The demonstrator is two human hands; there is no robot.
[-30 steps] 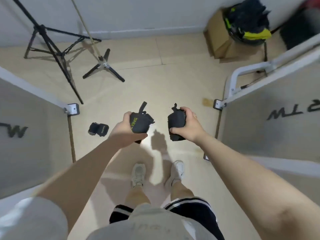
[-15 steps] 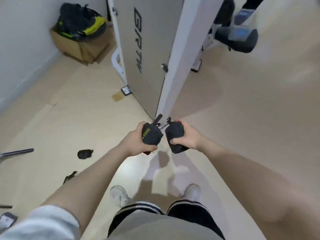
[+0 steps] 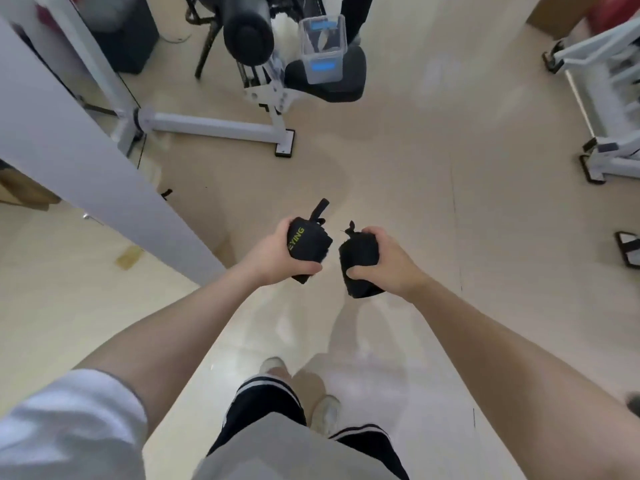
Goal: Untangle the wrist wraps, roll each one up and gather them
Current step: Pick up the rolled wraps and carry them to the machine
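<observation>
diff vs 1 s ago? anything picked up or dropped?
Nothing picked up or dropped. The person turned: the tripods, the cardboard box and the third rolled wrap on the floor left the view; a weight bench carrying a clear plastic container came in ahead. Unchanged: left hand grips the lettered rolled wrap, right hand the plain one.

Both bare arms reach forward over the floor, the left hand (image 3: 273, 256) gripping a rolled black wrist wrap (image 3: 306, 242) and the right hand (image 3: 388, 261) gripping another wrap (image 3: 358, 259), held close, not touching.
</observation>
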